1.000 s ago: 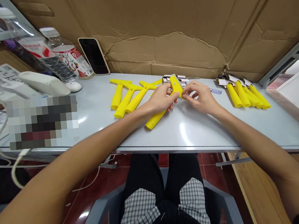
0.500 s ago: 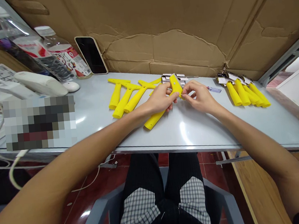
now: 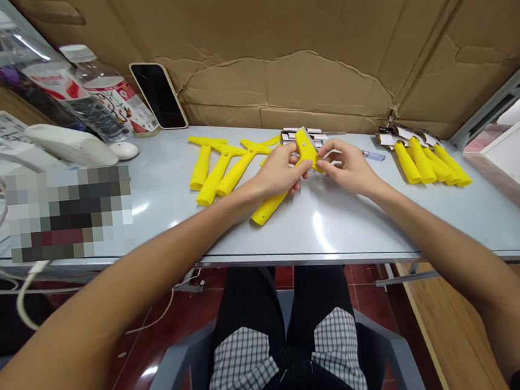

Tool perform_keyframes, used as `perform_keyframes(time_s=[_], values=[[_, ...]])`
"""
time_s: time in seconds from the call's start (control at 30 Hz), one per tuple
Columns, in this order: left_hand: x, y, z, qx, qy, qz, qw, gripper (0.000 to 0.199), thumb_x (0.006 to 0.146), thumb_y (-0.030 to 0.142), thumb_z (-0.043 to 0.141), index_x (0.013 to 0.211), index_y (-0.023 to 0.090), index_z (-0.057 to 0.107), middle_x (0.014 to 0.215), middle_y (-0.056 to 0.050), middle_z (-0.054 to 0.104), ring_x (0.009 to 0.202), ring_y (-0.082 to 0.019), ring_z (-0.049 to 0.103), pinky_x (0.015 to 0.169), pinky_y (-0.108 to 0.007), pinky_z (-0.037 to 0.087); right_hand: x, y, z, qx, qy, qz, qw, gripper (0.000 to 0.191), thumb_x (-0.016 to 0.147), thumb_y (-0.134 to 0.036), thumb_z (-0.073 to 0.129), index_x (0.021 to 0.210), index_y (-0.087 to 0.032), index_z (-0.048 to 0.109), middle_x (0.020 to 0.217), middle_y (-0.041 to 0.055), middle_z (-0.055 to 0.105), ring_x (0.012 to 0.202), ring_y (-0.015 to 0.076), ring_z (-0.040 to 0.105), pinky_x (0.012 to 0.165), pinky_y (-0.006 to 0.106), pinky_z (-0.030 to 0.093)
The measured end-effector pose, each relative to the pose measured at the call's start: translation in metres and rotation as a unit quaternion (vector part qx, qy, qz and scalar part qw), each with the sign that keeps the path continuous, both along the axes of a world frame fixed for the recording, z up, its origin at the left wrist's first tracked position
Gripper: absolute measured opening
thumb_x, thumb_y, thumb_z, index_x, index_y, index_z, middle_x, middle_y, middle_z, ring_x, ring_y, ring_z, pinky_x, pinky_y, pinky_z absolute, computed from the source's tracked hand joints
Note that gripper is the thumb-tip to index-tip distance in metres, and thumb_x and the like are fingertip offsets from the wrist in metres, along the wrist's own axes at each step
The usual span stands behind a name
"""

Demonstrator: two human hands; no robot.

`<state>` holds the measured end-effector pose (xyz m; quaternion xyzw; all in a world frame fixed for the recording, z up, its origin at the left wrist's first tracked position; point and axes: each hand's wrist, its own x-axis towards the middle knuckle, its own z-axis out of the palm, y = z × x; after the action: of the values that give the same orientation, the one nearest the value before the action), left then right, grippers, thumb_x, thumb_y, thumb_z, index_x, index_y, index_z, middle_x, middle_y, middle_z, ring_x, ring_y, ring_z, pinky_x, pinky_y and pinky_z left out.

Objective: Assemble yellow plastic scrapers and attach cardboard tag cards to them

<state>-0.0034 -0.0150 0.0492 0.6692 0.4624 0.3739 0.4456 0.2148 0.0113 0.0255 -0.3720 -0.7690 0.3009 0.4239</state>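
A yellow T-shaped scraper (image 3: 269, 210) is tilted over the middle of the table, its handle pointing down and left. My left hand (image 3: 281, 170) is closed around it just below the head. At the head's right end, the thumb and index finger of my right hand (image 3: 345, 164) pinch the edge; any small part between them is hidden. To the left lie several more yellow T-shaped scrapers (image 3: 218, 175), handles toward me. Behind my hands is a small pile of pale, card-like pieces (image 3: 317, 136), partly covered.
On the right rest several yellow-handled scrapers with card sleeves (image 3: 414, 160). A screwdriver with a clear purplish handle (image 3: 374, 156) lies beside my right hand. At the back left stand bottles (image 3: 112, 89), a phone (image 3: 159, 96) and a white mouse (image 3: 124, 150). Cardboard (image 3: 305, 85) walls the back.
My right hand has shifted very slightly, its fingertips moving a little along the end of the scraper head. My left hand and the scraper are nearly still.
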Motion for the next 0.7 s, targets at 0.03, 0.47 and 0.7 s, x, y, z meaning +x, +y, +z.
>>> perform_keyframes(time_s=[0.03,0.47,0.7], values=[[-0.0001,0.0003,0.0005,-0.003,0.001,0.001,1.000,0.008,0.103,0.015,0.069,0.106,0.019,0.062,0.078,0.000,0.072,0.044,-0.010,0.060,0.043,-0.022,0.047,0.0001,0.0011,-0.0001,-0.044,0.036,0.003,0.998,0.029,0.088,-0.039,0.085,0.105,-0.026,0.065,0.110,0.0040,0.069,0.086,0.0189,0.069,0.066,0.034,0.063],[-0.0045,0.0033,-0.0021,-0.007,0.024,-0.026,0.999,0.011,0.102,0.023,0.074,0.110,0.019,0.067,0.082,-0.003,0.076,0.047,-0.011,0.061,0.045,-0.024,0.050,-0.0036,0.0001,0.0025,-0.187,0.108,-0.025,0.976,0.053,0.069,-0.037,0.101,0.107,-0.026,0.065,0.091,-0.0019,0.068,0.081,0.0191,0.070,0.063,0.033,0.065],[-0.0040,0.0041,-0.0014,-0.013,0.025,-0.027,0.999,0.007,0.104,0.023,0.072,0.105,0.019,0.065,0.081,-0.004,0.076,0.046,-0.011,0.060,0.045,-0.026,0.050,-0.0025,0.0020,0.0010,-0.190,0.111,-0.026,0.975,0.041,0.076,-0.035,0.094,0.107,-0.025,0.069,0.091,-0.0010,0.070,0.079,0.0175,0.071,0.065,0.033,0.065]])
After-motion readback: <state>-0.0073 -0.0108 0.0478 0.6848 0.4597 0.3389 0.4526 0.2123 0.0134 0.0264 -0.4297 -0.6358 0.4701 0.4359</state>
